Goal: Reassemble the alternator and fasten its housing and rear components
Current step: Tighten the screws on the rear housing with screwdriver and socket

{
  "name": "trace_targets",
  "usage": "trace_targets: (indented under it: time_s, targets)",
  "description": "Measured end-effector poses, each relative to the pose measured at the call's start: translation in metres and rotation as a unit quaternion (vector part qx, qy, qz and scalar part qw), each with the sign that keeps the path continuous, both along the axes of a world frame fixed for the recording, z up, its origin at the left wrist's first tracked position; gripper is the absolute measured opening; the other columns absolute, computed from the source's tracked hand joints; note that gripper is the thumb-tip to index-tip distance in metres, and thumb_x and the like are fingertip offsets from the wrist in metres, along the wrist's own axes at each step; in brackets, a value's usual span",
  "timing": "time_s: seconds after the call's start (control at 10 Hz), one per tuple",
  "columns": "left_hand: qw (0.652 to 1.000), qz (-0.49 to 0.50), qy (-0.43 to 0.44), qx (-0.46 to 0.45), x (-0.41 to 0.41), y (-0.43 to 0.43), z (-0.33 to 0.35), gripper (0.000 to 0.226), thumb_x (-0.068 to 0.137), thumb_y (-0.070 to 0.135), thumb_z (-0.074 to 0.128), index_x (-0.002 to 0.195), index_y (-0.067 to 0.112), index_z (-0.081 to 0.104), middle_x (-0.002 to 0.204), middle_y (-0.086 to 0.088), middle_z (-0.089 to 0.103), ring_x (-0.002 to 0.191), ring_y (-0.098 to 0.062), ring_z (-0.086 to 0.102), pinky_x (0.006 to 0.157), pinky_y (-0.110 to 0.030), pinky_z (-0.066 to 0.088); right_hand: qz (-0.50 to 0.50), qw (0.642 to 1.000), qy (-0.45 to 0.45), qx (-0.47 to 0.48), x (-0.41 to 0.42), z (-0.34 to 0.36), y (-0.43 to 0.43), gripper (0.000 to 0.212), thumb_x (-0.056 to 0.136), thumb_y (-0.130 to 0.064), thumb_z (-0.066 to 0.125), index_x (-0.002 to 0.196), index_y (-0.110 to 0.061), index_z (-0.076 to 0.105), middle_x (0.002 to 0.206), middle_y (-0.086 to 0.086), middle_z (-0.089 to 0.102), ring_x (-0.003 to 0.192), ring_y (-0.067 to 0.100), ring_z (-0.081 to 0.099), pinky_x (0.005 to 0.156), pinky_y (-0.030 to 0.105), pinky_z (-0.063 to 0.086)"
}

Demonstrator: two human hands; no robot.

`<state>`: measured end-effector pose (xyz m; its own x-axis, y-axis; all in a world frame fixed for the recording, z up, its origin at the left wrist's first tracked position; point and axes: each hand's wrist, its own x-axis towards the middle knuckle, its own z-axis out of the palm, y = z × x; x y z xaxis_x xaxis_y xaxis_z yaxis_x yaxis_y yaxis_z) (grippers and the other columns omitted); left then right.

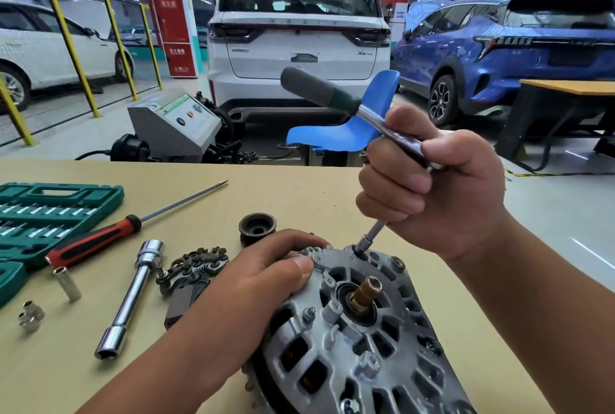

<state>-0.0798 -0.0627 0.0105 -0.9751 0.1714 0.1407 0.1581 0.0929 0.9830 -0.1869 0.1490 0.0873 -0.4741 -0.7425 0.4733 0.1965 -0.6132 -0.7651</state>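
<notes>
The grey alternator [359, 343] lies on the tan table [299, 194] at the lower right, its brass shaft end [366, 292] pointing up. My left hand [263, 280] rests on the housing's upper left edge, thumb on the rim, fingers curled over the edge. My right hand [432, 190] grips the metal shank of a ratchet wrench [319, 87] whose grey and green handle points up and left. Its extension and socket [364, 242] sit on a bolt at the housing's top edge.
A pulley [258, 227], the rectifier plate [196, 263] and a brown brush holder [183, 305] lie left of the alternator. Further left lie a chrome socket extension [131, 300], a red-and-black screwdriver [100, 240], loose sockets [31, 315] and a green tool case [50, 210]. Parked cars stand beyond the table.
</notes>
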Motion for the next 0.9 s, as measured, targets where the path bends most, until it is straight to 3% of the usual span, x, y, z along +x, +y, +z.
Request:
trace_targets:
  time_s: [0.1,0.2,0.3,0.4,0.5,0.6,0.7,0.8,0.9]
  targets:
    - [1.000,-0.003,-0.004,-0.007,-0.002,-0.002,-0.002,0.044,0.069,0.059,0.063,0.108,0.046,0.079,0.118,0.002,0.080,0.118,-0.030,0.074,0.110,-0.061,0.052,0.005,1.000,0.008,0.014,-0.003,0.000,-0.001,0.062,0.085,-0.013,0.055,0.146,-0.010,0.052,0.068,0.005,0.052,0.053,0.018,0.035,0.053,0.030,0.032]
    - [1.000,-0.003,-0.013,-0.013,-0.004,-0.003,-0.006,0.045,0.073,0.058,0.063,0.113,0.046,0.078,0.121,0.002,0.079,0.120,-0.029,0.073,0.110,-0.062,0.051,-0.022,1.000,-0.004,0.014,-0.005,-0.002,-0.002,0.073,0.084,-0.015,0.055,0.155,-0.013,0.037,0.075,0.005,0.056,0.053,0.015,0.042,0.052,0.028,0.031]
    - [1.000,-0.004,-0.022,-0.017,-0.005,-0.005,-0.008,0.047,0.077,0.057,0.063,0.120,0.044,0.076,0.124,0.002,0.078,0.122,-0.029,0.072,0.111,-0.064,0.050,-0.073,0.997,-0.039,0.003,-0.004,-0.004,-0.004,0.060,0.083,-0.017,0.054,0.142,-0.013,0.041,0.083,0.003,0.063,0.055,0.014,0.048,0.052,0.026,0.034]
    - [0.999,-0.001,-0.032,-0.021,-0.007,-0.006,-0.010,0.051,0.080,0.057,0.062,0.127,0.042,0.073,0.127,0.002,0.077,0.124,-0.031,0.071,0.112,-0.067,0.048,-0.169,0.979,-0.114,0.015,0.003,-0.002,-0.012,0.039,0.088,-0.018,0.056,0.126,-0.012,0.054,0.111,0.002,0.078,0.064,0.014,0.060,0.057,0.025,0.038]
    - [0.999,0.004,-0.037,-0.023,-0.007,-0.006,-0.011,0.053,0.082,0.057,0.062,0.131,0.040,0.072,0.130,0.001,0.076,0.126,-0.031,0.070,0.112,-0.068,0.047,-0.329,0.925,-0.189,0.018,0.009,-0.002,-0.018,0.034,0.100,-0.025,0.056,0.133,-0.020,0.057,0.121,-0.002,0.078,0.076,0.014,0.072,0.061,0.027,0.044]
    - [0.999,0.005,-0.039,-0.022,-0.007,-0.005,-0.010,0.053,0.081,0.056,0.062,0.130,0.039,0.072,0.129,-0.001,0.076,0.126,-0.034,0.069,0.112,-0.069,0.047,-0.374,0.903,-0.213,0.019,0.014,-0.002,-0.023,0.020,0.100,-0.033,0.064,0.118,-0.027,0.058,0.115,-0.004,0.080,0.077,0.016,0.073,0.065,0.031,0.046]
    - [0.999,0.006,-0.038,-0.017,-0.006,-0.004,-0.010,0.051,0.079,0.055,0.062,0.126,0.039,0.074,0.128,-0.003,0.076,0.125,-0.036,0.069,0.112,-0.069,0.047,-0.367,0.906,-0.208,0.034,0.015,-0.002,-0.026,0.023,0.097,-0.038,0.069,0.113,-0.023,0.064,0.086,-0.007,0.077,0.050,0.011,0.050,0.056,0.026,0.037]
    - [0.999,0.005,-0.038,-0.012,-0.005,-0.003,-0.008,0.050,0.076,0.057,0.064,0.121,0.042,0.076,0.126,-0.001,0.077,0.124,-0.034,0.070,0.112,-0.067,0.048,-0.356,0.913,-0.197,0.038,0.013,-0.005,-0.028,0.054,0.096,-0.042,0.069,0.133,-0.005,0.064,0.055,-0.005,0.041,0.042,0.010,0.022,0.046,0.025,0.025]
    - [0.999,0.003,-0.035,-0.012,-0.004,-0.003,-0.005,0.049,0.073,0.058,0.064,0.118,0.044,0.077,0.124,0.000,0.078,0.122,-0.032,0.072,0.112,-0.065,0.050,-0.345,0.918,-0.190,0.039,0.016,-0.002,-0.030,0.058,0.096,-0.046,0.066,0.131,-0.001,0.059,0.054,-0.006,0.028,0.043,0.009,0.019,0.044,0.025,0.023]
